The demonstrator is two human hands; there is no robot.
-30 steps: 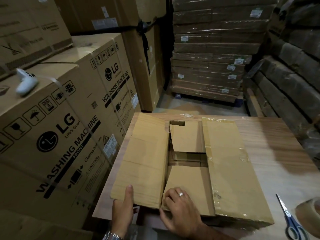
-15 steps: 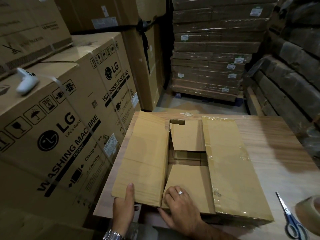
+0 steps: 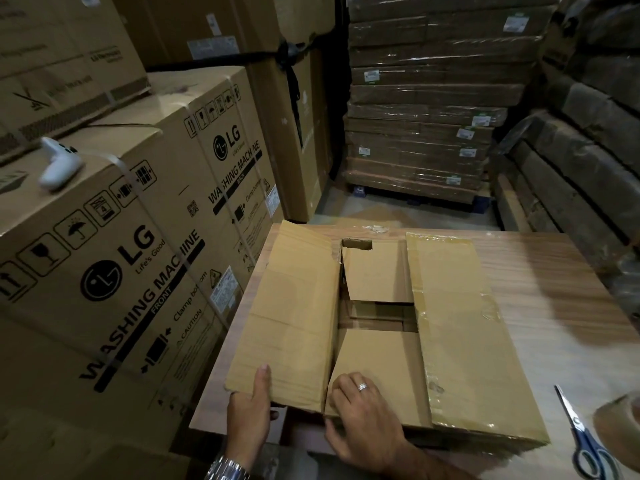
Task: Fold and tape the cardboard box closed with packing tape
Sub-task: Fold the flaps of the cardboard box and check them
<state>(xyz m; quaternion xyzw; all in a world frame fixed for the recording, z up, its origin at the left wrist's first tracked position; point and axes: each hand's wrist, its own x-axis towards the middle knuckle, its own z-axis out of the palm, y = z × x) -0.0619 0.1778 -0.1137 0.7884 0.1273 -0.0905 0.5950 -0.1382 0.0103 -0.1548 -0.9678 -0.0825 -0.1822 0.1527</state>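
One head-worn wide-angle view looks forward and down, close over the cardboard box (image 3: pixel 294 323).

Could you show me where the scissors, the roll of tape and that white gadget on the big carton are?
scissors (image 3: pixel 568 408): head view, on the metal blades.
tape roll (image 3: pixel 621 415): head view, on its outer side, cut off by the right edge.
white gadget (image 3: pixel 59 166): head view, on its body.
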